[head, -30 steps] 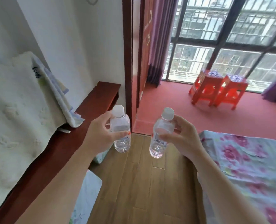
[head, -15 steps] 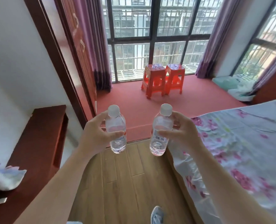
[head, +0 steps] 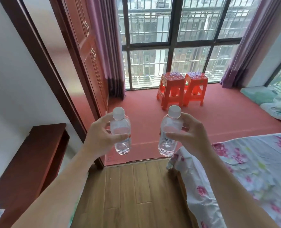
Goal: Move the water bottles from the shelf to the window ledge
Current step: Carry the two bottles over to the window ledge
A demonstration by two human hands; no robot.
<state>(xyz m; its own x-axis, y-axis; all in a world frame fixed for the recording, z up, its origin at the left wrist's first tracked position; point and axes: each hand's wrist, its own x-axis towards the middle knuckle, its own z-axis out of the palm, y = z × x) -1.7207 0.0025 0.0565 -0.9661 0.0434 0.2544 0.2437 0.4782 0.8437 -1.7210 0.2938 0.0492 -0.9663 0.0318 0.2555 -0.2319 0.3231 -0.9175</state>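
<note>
I carry two small clear water bottles with white caps, both upright, in front of me. My left hand [head: 100, 137] grips the left bottle [head: 121, 134] round its body. My right hand [head: 190, 137] holds the right bottle [head: 168, 134], whose barcode label faces me. Both bottles hang in the air over the near edge of the red-carpeted window ledge [head: 153, 120], which stretches back to the tall barred window [head: 177, 40]. The dark wooden shelf [head: 34, 158] lies behind on my left.
Two orange plastic stools [head: 182, 89] stand on the ledge near the window. A bed with a floral sheet [head: 251, 175] fills the right. Wardrobe doors [head: 87, 51] and purple curtains [head: 106, 46] line the left. Folded bedding [head: 271, 102] lies on the ledge's right end. Wooden floor [head: 133, 195] lies below.
My view has turned from the shelf toward the window and moved closer to the ledge. Both hands keep their hold on the bottles, held at the same height.
</note>
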